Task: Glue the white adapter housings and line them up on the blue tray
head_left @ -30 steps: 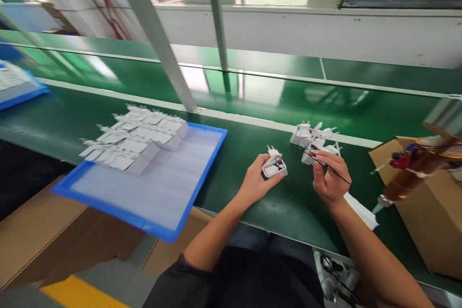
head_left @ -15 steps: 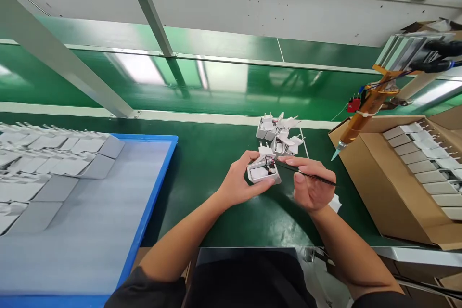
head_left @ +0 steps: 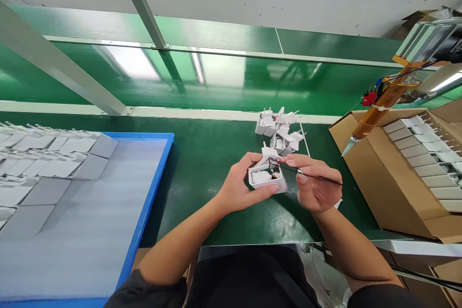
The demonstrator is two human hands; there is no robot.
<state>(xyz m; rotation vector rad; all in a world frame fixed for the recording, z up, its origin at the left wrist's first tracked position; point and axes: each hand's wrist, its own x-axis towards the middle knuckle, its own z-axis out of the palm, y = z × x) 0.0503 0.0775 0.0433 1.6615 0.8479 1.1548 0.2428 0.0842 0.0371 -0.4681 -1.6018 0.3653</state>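
My left hand (head_left: pixel 240 185) is closed round a white plug-in charger housing (head_left: pixel 267 183), gripping it between thumb and fingers above the bench. The housing stands open upward, with a white block, dark wires and small parts inside. A white plug piece with pins sits at its far edge. My right hand (head_left: pixel 317 180) pinches thin black tweezers (head_left: pixel 319 177), whose tip reaches into the housing near the wires. Just beyond my hands, several more open white housings (head_left: pixel 279 130) stand in a cluster. Part of a white piece (head_left: pixel 338 203) shows behind my right hand.
At the left, a blue tray (head_left: pixel 153 192) holds rows of white housings (head_left: pixel 57 163). On the right stands a cardboard box (head_left: pixel 382 178) packed with white housings (head_left: pixel 426 154). An amber glue syringe (head_left: pixel 375 115) hangs over the box's near corner. The green bench (head_left: pixel 202 154) lies beneath.
The view has shifted slightly. The housing in my left hand has tilted a little toward me, and the tweezers' tip has shifted slightly at its far edge. Both hands keep their hold.
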